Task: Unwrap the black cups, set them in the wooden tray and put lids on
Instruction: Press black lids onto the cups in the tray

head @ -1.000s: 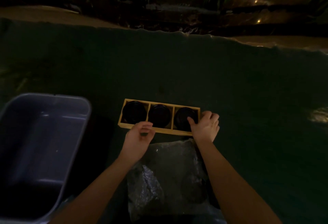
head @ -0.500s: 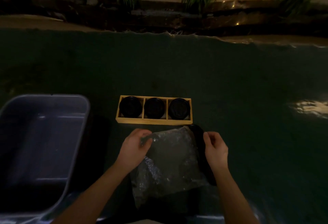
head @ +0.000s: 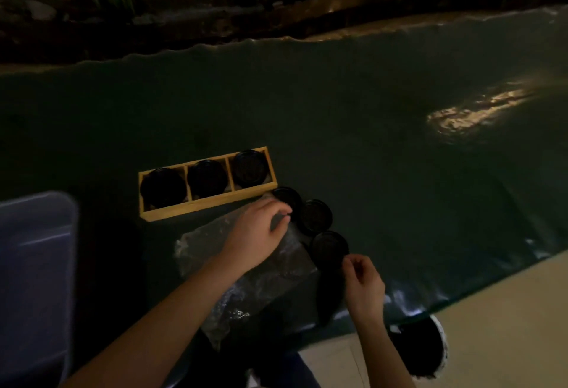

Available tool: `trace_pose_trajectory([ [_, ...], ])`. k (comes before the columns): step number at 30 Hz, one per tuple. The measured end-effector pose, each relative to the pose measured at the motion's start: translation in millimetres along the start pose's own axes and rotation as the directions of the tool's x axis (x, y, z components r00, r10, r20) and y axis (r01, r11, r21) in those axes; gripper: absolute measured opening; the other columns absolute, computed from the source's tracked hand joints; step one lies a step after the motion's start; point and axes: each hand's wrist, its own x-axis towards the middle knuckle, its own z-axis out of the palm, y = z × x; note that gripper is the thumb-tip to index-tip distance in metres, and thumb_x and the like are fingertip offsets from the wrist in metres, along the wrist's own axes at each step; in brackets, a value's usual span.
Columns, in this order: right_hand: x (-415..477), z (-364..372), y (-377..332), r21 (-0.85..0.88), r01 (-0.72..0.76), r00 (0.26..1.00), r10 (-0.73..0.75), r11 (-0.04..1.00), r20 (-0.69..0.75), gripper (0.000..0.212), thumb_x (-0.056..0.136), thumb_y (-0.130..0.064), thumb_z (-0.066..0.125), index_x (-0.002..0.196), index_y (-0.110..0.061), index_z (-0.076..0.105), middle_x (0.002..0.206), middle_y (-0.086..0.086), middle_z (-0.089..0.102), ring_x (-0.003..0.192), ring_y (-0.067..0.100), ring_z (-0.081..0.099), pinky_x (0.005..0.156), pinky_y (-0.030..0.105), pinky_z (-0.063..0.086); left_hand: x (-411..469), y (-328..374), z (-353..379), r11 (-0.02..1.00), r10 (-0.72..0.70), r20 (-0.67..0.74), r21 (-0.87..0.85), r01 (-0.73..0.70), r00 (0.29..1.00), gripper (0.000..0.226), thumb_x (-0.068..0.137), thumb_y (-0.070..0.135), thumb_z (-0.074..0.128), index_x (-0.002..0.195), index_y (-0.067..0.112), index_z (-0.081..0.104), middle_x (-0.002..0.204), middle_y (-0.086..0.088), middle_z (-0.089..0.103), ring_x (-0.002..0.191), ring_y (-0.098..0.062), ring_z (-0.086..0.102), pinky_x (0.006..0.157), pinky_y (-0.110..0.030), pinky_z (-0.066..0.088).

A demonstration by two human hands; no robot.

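Note:
A wooden tray point(head: 209, 206) lies on the dark green cloth with a black cup in each of its three compartments: left point(head: 163, 188), middle point(head: 207, 178), right point(head: 249, 168). Right of the tray, three black lids lie in a row: far point(head: 290, 197), middle point(head: 316, 215), near point(head: 329, 249). My left hand point(head: 258, 231) lies on a sheet of bubble wrap point(head: 246, 283), its fingers pinched at the wrap's far edge beside the far lid. My right hand point(head: 362, 283) is curled, with thumb and forefinger at the near lid's edge. The dim light hides whether it grips the lid.
A grey plastic bin point(head: 33, 264) stands at the left. The green cloth point(head: 368, 157) ends at the table's right front edge, with pale floor beyond. A round dark object point(head: 421, 347) sits on the floor. Plants and rocks line the far side.
My hands left the tray and came back to the bubble wrap. The wrap has shifted left, and three lids now show to its right. The view has swung right.

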Motion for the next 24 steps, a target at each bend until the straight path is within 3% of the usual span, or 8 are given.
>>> trace_pose_trajectory([
  [2,-4.3,-3.9,9.6,0.014,-0.03,1.0,0.03,0.999,-0.002,0.011,0.099,-0.016,0.065,0.089,-0.02,0.067,0.081,0.0,0.07,0.078,0.022,0.065,0.071,0.034,0.045,12.9,9.2,13.9,0.999,0.045,0.054,0.001,-0.046,0.998,0.017,0.096,0.018,0.064,0.111,0.016,0.072,0.106,0.004,0.071,0.096,-0.004,0.062,0.08,-0.009,0.045],
  [4,-6.6,-5.5,17.1,0.019,-0.052,0.999,0.052,0.998,-0.005,0.011,0.098,-0.016,0.066,0.088,-0.02,0.067,0.083,0.002,0.071,0.08,0.022,0.066,0.072,0.035,0.046,24.9,15.3,30.6,0.997,0.075,0.124,0.006,-0.076,0.989,0.018,0.098,0.018,0.062,0.112,0.017,0.073,0.109,0.005,0.071,0.092,-0.002,0.061,0.073,-0.003,0.039],
  [6,-8.2,-5.6,22.3,0.013,-0.06,0.998,0.06,0.998,-0.005,0.013,0.099,-0.017,0.066,0.087,-0.023,0.065,0.082,0.0,0.071,0.078,0.021,0.066,0.068,0.032,0.045,35.6,18.7,49.1,0.994,0.107,0.22,0.013,-0.113,0.97,0.02,0.1,0.019,0.059,0.114,0.016,0.072,0.113,0.003,0.072,0.098,-0.009,0.066,0.078,-0.011,0.046],
  [8,-10.3,-4.9,24.0,-0.005,-0.068,0.998,0.068,0.998,0.008,0.018,0.099,-0.019,0.065,0.084,-0.029,0.062,0.08,-0.005,0.07,0.075,0.015,0.065,0.062,0.024,0.043,45.1,18.9,65.3,0.992,0.105,0.336,0.037,-0.125,0.936,0.022,0.101,0.019,0.056,0.115,0.014,0.072,0.116,0.0,0.072,0.104,-0.014,0.067,0.085,-0.027,0.054],
  [12,-10.9,-4.7,23.9,-0.01,-0.075,0.997,0.075,0.997,0.017,0.021,0.099,-0.018,0.065,0.083,-0.03,0.061,0.079,-0.004,0.07,0.073,0.011,0.065,0.06,0.018,0.042,53.7,4.1,88.5,0.978,0.022,0.483,0.172,-0.12,0.876,0.021,0.102,0.02,0.054,0.113,0.014,0.071,0.114,-0.004,0.07,0.102,-0.02,0.067,0.085,-0.037,0.056],
  [16,-7.2,-5.0,24.5,-0.003,-0.067,0.998,0.067,0.998,0.014,0.023,0.098,-0.017,0.066,0.081,-0.032,0.061,0.08,-0.005,0.07,0.076,0.008,0.065,0.062,0.019,0.043,48.3,-14.8,102.0,0.933,-0.083,0.517,0.34,-0.115,0.852,0.019,0.102,0.021,0.053,0.109,0.011,0.067,0.113,-0.008,0.064,0.097,-0.03,0.067,0.079,-0.045,0.056],
  [21,-1.0,0.3,27.9,-0.005,-0.08,0.996,0.08,0.997,0.043,0.023,0.098,-0.019,0.065,0.082,-0.035,0.06,0.085,-0.005,0.071,0.082,0.011,0.067,0.069,0.026,0.046,32.5,-28.2,106.9,0.899,-0.082,0.478,0.414,-0.142,0.874,0.022,0.099,0.028,0.06,0.114,0.013,0.056,0.125,-0.008,0.047,0.086,-0.029,0.068,0.061,-0.038,0.049],
  [24,3.0,3.6,27.9,-0.025,-0.066,0.996,0.067,0.997,0.058,0.027,0.098,-0.019,0.065,0.082,-0.039,0.059,0.087,-0.009,0.07,0.083,0.005,0.066,0.069,0.022,0.046,23.8,-35.1,109.3,0.885,-0.084,0.493,0.436,-0.162,0.866,0.024,0.098,0.032,0.061,0.113,0.014,0.056,0.124,-0.008,0.047,0.086,-0.029,0.067,0.06,-0.038,0.049],
])
